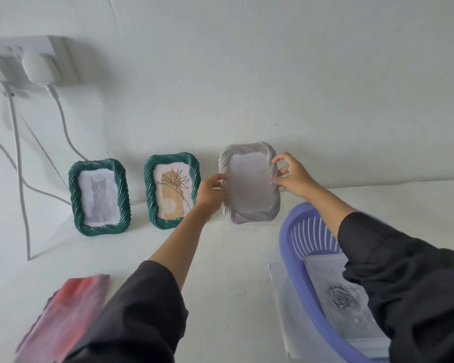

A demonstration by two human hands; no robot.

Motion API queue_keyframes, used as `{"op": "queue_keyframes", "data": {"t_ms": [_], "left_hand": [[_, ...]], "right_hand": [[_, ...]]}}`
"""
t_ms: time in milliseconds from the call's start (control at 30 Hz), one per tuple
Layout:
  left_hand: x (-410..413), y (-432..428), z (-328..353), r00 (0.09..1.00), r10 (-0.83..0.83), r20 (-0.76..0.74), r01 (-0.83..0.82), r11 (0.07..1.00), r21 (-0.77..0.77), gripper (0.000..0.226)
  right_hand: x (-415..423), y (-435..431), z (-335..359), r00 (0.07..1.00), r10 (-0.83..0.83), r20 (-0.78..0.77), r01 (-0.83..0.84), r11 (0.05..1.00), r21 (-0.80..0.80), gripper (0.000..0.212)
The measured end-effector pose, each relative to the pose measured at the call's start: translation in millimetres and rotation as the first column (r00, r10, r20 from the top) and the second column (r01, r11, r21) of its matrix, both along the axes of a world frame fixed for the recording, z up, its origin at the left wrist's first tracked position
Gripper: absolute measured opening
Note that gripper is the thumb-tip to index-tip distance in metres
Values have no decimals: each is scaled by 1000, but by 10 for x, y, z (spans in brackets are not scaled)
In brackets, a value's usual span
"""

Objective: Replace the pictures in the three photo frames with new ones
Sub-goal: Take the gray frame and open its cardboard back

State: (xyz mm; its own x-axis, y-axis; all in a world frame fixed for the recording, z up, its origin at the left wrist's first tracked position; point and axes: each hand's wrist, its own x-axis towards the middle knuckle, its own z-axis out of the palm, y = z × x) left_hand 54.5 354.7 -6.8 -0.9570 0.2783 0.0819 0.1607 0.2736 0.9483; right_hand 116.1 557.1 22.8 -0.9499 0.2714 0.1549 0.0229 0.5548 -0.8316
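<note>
Three photo frames stand against the wall on a white table. A green frame (99,196) at the left holds a grey cat picture. The middle green frame (171,189) shows a line-drawn flower. The white twisted-rim frame (249,183) at the right shows a blank pale sheet. My left hand (212,193) grips its left edge and my right hand (294,176) pinches its right edge. A rose picture (342,297) lies in the purple basket (291,258) under my right arm.
A wall socket (34,61) with plugs sits at the upper left, and its cables (19,163) trail down onto the table beside the cat frame. A pink cloth (63,318) lies at the near left. White paper (281,292) sticks out under the basket.
</note>
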Motion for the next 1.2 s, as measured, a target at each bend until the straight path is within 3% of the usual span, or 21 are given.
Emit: {"op": "queue_keyframes", "data": {"t_ms": [200,400,567,767,867,1033,1133,1200], "left_hand": [[149,-401,221,1000,-4,-22,6,996,94,47],[541,-936,193,995,-31,95,12,980,200,41],[917,-1483,115,968,-102,231,82,992,93,40],[1241,-1797,-3,932,-79,355,62,996,59,26],[1365,-1786,-20,937,-68,341,56,997,47,25],[1588,-1634,141,938,-35,345,-79,947,310,17],[1673,-1565,173,921,-79,382,-66,933,353,31],[1699,-1547,152,917,-74,393,-81,927,366,24]], "right_hand": [[221,-302,313,994,86,-61,-92,991,-95,35],[585,-775,436,973,231,-4,-225,943,-245,37],[906,-1268,396,954,291,78,-265,934,-238,39],[1230,-1842,355,976,218,-28,-218,945,-243,35],[1313,-2046,415,981,168,-100,-177,980,-90,31],[1389,-2384,395,981,193,-21,-176,928,327,30],[1391,-2537,332,971,226,80,-239,895,377,25],[1383,-2580,313,960,253,123,-281,889,361,22]]}}
